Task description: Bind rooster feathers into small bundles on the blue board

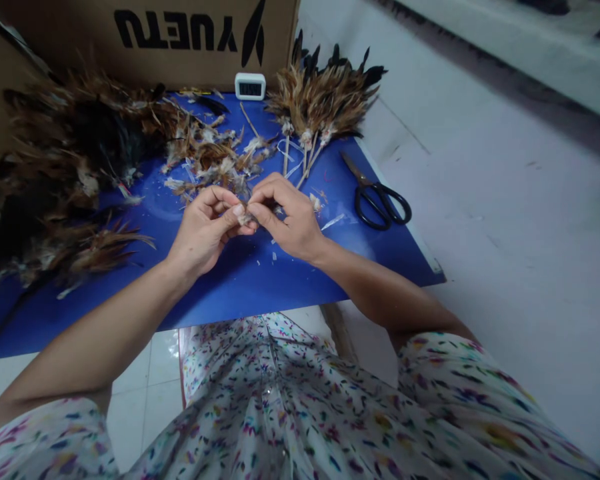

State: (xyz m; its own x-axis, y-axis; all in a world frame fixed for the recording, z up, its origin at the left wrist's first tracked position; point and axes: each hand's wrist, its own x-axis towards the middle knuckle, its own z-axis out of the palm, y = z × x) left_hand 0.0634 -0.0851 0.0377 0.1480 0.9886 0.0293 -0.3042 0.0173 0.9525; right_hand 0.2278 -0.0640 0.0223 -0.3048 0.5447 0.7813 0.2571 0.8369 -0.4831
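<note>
My left hand [205, 227] pinches a small fluffy feather [246, 218] between thumb and fingers, over the middle of the blue tabletop [220, 287]. Touching the same feather from the other side, my right hand [287, 217] is closed with thumb and forefinger together. The fingers cover most of the feather. Just beyond both hands lies a loose heap of short brown and white feathers [220, 160]. Behind my right hand, several feather bundles tied on sticks [325, 100] rest with their dark tips pointing away.
Black-handled scissors [375, 200] lie near the table's right edge. Large piles of brown and black feathers [70, 160] cover the left side. A small white digital clock [251, 87] stands before a cardboard box [195, 60] at the back. White string [333, 222] scraps are scattered about.
</note>
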